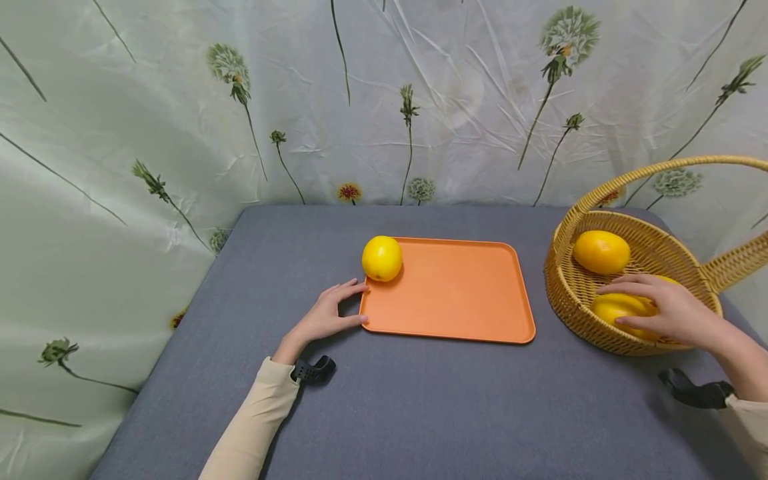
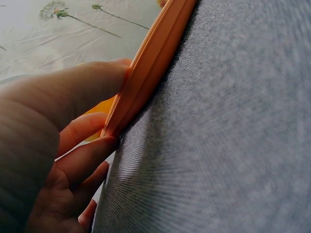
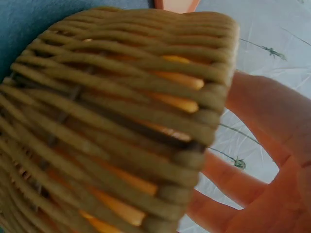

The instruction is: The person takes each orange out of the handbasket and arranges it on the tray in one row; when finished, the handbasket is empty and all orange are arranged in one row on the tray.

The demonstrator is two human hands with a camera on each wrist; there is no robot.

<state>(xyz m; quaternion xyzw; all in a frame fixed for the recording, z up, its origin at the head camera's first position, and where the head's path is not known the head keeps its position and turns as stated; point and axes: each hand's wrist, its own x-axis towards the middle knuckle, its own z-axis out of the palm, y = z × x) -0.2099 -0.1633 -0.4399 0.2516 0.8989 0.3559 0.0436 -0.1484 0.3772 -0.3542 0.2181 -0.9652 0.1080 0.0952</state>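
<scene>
Here's a yellow fruit [image 1: 382, 259] at the orange tray's [image 1: 456, 293] far left corner, where the rim may check a roll. Right of the tray, a wicker basket [image 1: 576, 319] pens in more. Left hand [image 1: 327, 313], fingers spread, tips touching the tray's left edge, seemingly steadying it! Right hand [image 1: 675, 310] over basket fruit [image 1: 624, 308], fingers parted; contact, can't tell.

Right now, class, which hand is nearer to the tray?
Left. The left hand touches the left edge of the tray; the right hand is beyond its right side, at the basket.
</scene>
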